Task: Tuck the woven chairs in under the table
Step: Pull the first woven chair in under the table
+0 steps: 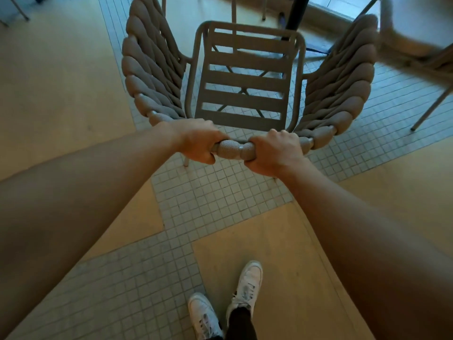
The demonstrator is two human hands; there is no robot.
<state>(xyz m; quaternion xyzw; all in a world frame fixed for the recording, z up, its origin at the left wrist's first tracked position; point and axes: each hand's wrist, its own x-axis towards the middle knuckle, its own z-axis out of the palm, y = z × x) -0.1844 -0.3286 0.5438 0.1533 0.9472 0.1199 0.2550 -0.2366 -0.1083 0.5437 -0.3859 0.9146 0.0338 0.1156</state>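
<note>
The woven chair (245, 77) is built of thick taupe braided cord around a slatted seat. Its top rail is clamped by the left hand (196, 143) and right hand (274, 153), set close together.

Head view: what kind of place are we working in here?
Probably a cafe or restaurant seating area, perhaps a patio. Both hands, left hand and right hand, grip the back of a woven chair with a slatted seat; a black table post stands ahead, on a mosaic tile floor.
</note>
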